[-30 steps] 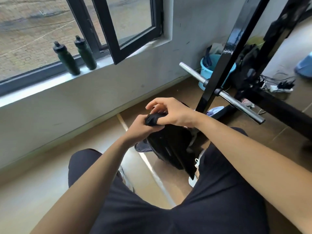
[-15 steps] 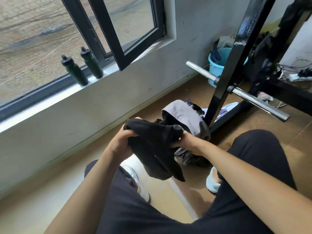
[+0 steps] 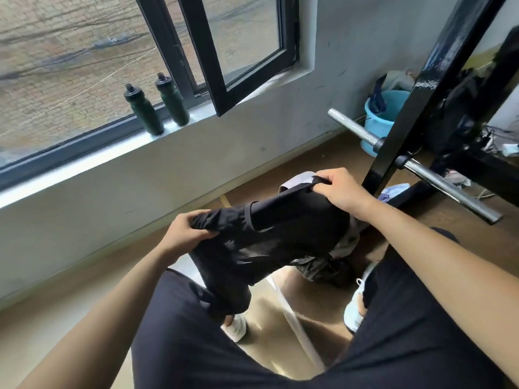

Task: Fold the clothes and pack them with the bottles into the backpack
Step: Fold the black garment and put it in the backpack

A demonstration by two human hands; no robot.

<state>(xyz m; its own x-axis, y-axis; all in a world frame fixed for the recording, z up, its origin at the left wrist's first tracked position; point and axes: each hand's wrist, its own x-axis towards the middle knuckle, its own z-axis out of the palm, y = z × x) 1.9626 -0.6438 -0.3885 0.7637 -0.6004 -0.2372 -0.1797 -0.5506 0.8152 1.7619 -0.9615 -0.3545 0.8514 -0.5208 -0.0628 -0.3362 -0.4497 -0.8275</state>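
Observation:
A black garment (image 3: 280,237) hangs stretched between my hands above my knees. My left hand (image 3: 186,234) grips its bunched left end. My right hand (image 3: 342,190) pinches its upper right edge. Behind and below the cloth, a grey and black backpack (image 3: 325,265) sits on the floor, mostly hidden by the garment. Two dark green bottles (image 3: 143,110) (image 3: 172,101) stand upright side by side on the white windowsill (image 3: 84,161).
A black metal rack upright (image 3: 415,108) with a steel bar (image 3: 438,178) stands at the right. A blue bucket (image 3: 382,119) sits by the wall behind it. An open window sash (image 3: 238,51) juts inward. Cables and light clothes lie on the floor under the rack.
My hands have moved apart and spread the black garment out; before it was bunched small between them. The camera has tilted up and left.

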